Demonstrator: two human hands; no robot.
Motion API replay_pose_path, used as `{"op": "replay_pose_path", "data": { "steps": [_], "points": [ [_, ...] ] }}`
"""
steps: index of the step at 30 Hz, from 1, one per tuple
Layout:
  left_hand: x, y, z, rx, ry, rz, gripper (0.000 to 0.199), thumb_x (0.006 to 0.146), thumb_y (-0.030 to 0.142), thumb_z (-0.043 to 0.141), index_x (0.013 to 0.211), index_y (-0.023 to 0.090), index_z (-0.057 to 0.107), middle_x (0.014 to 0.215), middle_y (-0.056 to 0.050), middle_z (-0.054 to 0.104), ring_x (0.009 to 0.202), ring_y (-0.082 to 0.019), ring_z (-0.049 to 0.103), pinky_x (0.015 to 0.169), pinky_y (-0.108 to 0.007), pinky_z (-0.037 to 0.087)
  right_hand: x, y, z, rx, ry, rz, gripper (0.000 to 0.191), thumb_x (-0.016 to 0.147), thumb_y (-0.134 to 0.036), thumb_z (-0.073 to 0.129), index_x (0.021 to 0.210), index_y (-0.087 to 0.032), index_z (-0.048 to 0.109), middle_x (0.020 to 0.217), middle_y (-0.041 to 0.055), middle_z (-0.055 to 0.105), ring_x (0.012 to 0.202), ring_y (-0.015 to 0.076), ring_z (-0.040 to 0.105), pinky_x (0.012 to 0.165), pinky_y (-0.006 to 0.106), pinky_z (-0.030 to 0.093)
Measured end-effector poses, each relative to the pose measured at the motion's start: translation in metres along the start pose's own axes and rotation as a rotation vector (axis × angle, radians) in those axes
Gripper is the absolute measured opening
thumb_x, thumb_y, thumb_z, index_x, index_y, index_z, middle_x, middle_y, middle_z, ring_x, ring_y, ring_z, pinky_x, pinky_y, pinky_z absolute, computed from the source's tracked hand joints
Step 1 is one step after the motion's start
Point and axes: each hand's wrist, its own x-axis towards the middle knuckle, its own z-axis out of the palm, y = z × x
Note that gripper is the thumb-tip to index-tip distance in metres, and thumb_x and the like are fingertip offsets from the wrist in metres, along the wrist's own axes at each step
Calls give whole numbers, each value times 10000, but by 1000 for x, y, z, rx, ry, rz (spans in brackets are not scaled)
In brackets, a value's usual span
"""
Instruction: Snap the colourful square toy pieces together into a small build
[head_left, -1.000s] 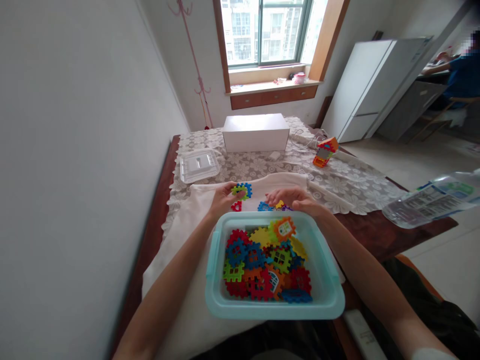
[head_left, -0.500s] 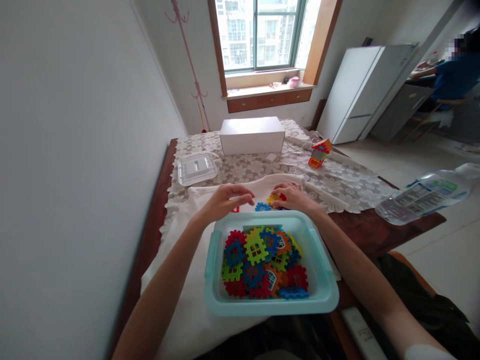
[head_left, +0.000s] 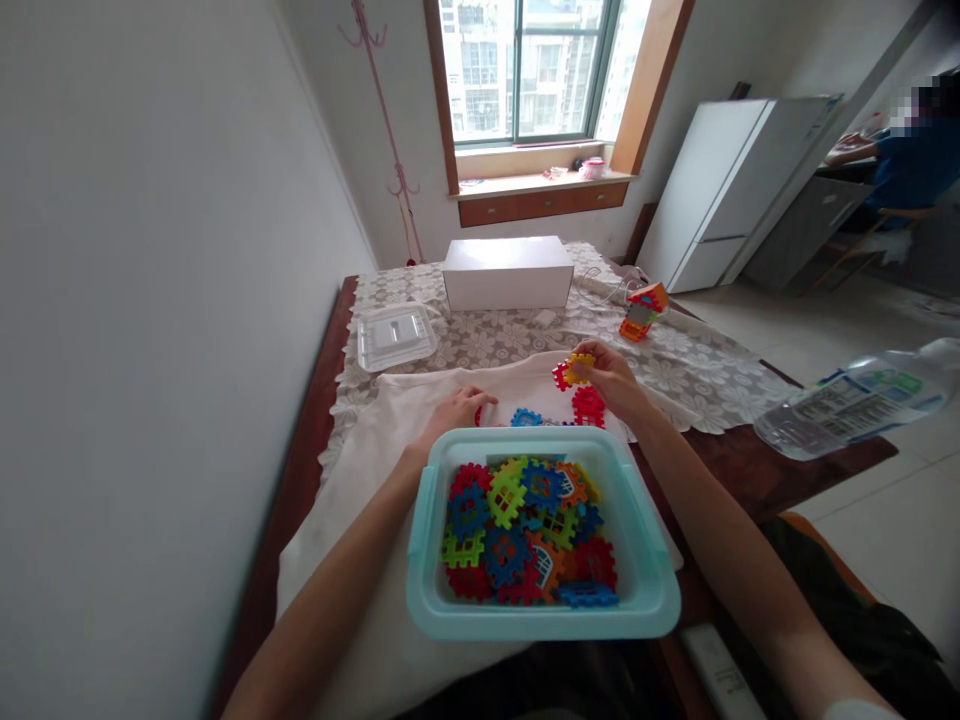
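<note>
Two tiles (head_left: 571, 371) sit pinched in my right hand (head_left: 611, 385), raised beyond the bin (head_left: 542, 620). My left hand (head_left: 454, 412) rests flat and empty on the cloth (head_left: 360, 470), nearer the bin.

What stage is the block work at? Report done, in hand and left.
Done: a small built model stands on the lace cloth. In hand: the right hand pinches joined yellow and red pieces above a red piece; the left hand rests flat on the white cloth, empty. Left: the teal tub holds many loose pieces.
</note>
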Motion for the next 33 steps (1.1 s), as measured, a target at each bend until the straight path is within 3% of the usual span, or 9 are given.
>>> {"op": "replay_pose_path", "data": {
  "steps": [3,7,11,15,17,19,23,28,33],
  "points": [
    [3,-3,6,-59,-10,42,535,1020,575,826,1455,264,854,1485,-156,803,1425,-399,743,1283,-563,599,-10,-10,5,154,-113,36,668,668,-683,1088,1030,-331,651,886,-23,693,782,221,674,790,400,642],
    [1,-4,12,-94,-99,136,553,1077,439,759,1617,322,770,1718,-109,719,1544,-364,677,1378,-538,516,-26,-28,10,228,-388,-19,652,717,-761,1082,931,-319,654,795,-15,673,920,284,749,1120,568,632],
    [-4,3,21,-51,-139,126,623,1073,429,774,1689,356,717,1824,-81,637,1674,-401,561,1442,-581,403,-30,-40,7,47,-713,-52,695,797,-915,953,1059,-285,820,1063,105,844,1169,372,798,1198,604,588],
    [-3,3,26,-32,-140,155,562,1077,424,775,1637,391,744,1836,-36,625,1728,-386,497,1477,-585,347,-17,-25,-15,-566,-433,-3,507,984,-754,841,1158,-279,868,1289,145,848,1227,384,783,1165,552,606],
    [1,0,26,-55,-124,158,479,1070,401,778,1549,383,796,1764,-40,693,1680,-370,552,1459,-576,393,-11,-9,-30,-917,-298,70,463,905,-650,930,1168,-273,872,1311,158,827,1239,412,765,1167,565,606],
    [5,-2,25,-68,-136,150,450,1069,376,761,1516,355,814,1702,-56,742,1632,-377,595,1433,-580,429,-9,6,-44,-1120,-309,125,515,840,-591,987,1230,-277,869,1359,164,803,1311,441,735,1173,558,610],
    [8,-1,24,-3,-220,132,598,1087,362,716,1685,329,716,1753,-70,704,1664,-421,548,1440,-613,385,-11,11,-48,-1200,-437,139,517,871,-546,962,1301,-289,836,1447,151,770,1409,429,702,1182,500,614],
    [5,8,20,43,-255,112,621,1137,405,680,1752,328,661,1864,-53,593,1764,-419,422,1491,-592,308,-14,-6,-30,-1224,-420,212,391,971,-600,831,1175,-268,807,1397,140,793,1351,411,746,1196,537,602],
    [4,14,10,6,-183,95,592,1125,368,667,1701,232,696,1748,-113,706,1686,-399,549,1458,-583,397,-14,-12,-31,-1102,-487,209,469,1028,-692,750,1238,-278,814,1406,149,804,1358,400,762,1178,507,635]
  ]
}}
